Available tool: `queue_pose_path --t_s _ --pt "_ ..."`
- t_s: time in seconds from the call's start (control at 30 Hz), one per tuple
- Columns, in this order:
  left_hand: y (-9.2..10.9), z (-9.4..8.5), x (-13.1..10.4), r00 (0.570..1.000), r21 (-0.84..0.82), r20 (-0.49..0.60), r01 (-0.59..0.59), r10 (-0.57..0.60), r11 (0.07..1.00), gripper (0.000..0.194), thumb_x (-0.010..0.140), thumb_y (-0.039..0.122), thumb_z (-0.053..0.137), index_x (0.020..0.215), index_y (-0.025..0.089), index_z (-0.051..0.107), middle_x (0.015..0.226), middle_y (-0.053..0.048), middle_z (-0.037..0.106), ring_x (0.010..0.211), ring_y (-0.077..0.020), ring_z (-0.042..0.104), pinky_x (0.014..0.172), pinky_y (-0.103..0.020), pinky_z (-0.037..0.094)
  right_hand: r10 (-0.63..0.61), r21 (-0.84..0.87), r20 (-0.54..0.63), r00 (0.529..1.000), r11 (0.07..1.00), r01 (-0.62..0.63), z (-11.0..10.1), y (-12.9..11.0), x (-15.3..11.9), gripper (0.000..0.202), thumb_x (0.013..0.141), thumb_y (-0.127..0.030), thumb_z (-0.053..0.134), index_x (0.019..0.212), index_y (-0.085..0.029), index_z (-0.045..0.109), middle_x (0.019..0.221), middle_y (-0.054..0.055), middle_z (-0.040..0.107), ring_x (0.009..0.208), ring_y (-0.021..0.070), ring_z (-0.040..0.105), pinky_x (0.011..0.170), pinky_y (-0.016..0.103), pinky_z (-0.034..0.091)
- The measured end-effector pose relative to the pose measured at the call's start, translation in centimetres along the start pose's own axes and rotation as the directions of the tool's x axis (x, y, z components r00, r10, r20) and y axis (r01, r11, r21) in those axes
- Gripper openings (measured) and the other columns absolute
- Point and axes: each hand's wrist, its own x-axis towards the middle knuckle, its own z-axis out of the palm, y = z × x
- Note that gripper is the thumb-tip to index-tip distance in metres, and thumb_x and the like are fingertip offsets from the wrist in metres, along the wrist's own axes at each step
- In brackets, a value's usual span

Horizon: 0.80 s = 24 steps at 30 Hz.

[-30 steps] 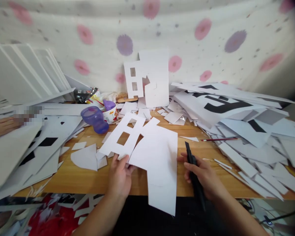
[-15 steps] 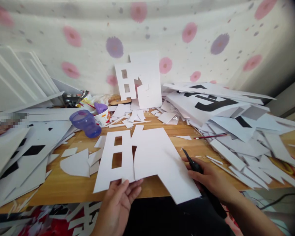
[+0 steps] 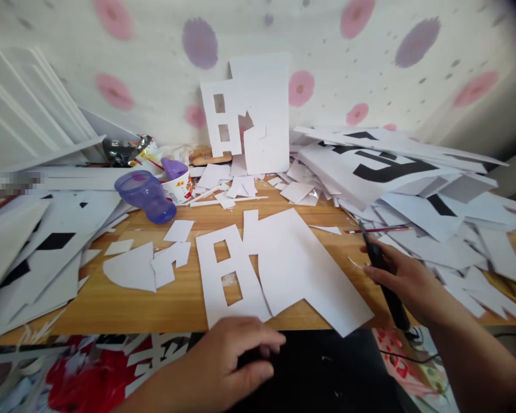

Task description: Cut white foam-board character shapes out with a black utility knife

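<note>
A white cut-out board (image 3: 313, 267) lies on the wooden table near its front edge, with two window-like holes in its left part and a narrow slit beside them. My left hand (image 3: 241, 355) is at the board's lower left corner, its thumb and fingers apart and holding nothing. Whether it touches the board I cannot tell. To the right of the board, my right hand (image 3: 406, 278) grips a black-handled craft knife (image 3: 378, 258) with the tip pointing away from me. A similar white cut-out (image 3: 266, 115) stands upright at the back.
Purple cup (image 3: 144, 195) and printed paper tub (image 3: 179, 189) stand back left. White offcuts (image 3: 131, 267) lie left of the board. Sheets with black shapes are piled at left (image 3: 75, 221) and right (image 3: 395, 172). A dark red pencil (image 3: 380, 229) lies by the right pile.
My left hand has let go of the board, which now lies farther right and turned slightly. My right hand has moved right with the knife, away from the board's edge. The view has tilted down.
</note>
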Motion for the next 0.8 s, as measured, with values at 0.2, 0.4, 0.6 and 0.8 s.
queue_pose_path --t_s 0.2,0.4,0.6,0.8 --pt "-3.2 -3.5 4.3 0.959 0.665 -0.203 -0.011 0.196 0.747 0.041 0.085 0.025 0.062 0.126 0.019 0.061 0.136 -0.014 0.057 0.129 -0.0337 0.047 0.108 -0.054 0.037 0.056 0.434 0.216 0.975 0.889 -0.147 1.9 -3.1 -0.3 0.055 0.072 -0.04 0.077 0.122 -0.024 0.062 0.097 0.006 0.069 0.076 0.0195 0.064 0.068 0.03 0.053" --pt "-4.3 -9.5 10.1 0.971 0.75 -0.221 0.107 0.094 0.652 0.044 0.083 0.029 0.068 0.125 0.019 0.062 0.146 -0.013 0.048 0.138 -0.0345 0.036 0.113 -0.054 0.027 0.008 0.642 0.43 0.903 0.7 -0.312 5.3 -7.7 1.0 0.09 0.08 -0.046 0.068 0.152 -0.04 0.015 0.108 0.009 0.072 0.064 0.0228 0.071 0.049 0.031 0.051" --pt "-5.6 -12.1 12.6 0.99 0.701 -0.138 0.1 -0.003 0.706 0.075 0.076 0.053 0.071 0.141 0.024 0.047 0.157 -0.011 0.032 0.145 -0.0312 0.026 0.116 -0.047 0.024 0.009 0.72 0.393 0.919 0.619 -0.314 7.2 -9.9 4.0 0.067 0.081 -0.061 0.06 0.14 -0.036 0.04 0.091 0.003 0.076 0.06 0.0161 0.069 0.046 0.021 0.046" --pt "-7.0 -11.9 12.0 0.996 0.704 -0.032 0.085 -0.089 0.705 0.084 0.08 0.067 0.057 0.151 0.035 0.026 0.163 -0.004 0.008 0.149 -0.0328 0.003 0.117 -0.056 0.006 -0.117 0.765 0.483 0.868 0.537 -0.354 9.3 -10.4 5.2 0.075 0.071 -0.084 0.049 0.123 -0.03 0.055 0.082 0.004 0.076 0.063 0.0181 0.072 0.046 0.022 0.05"
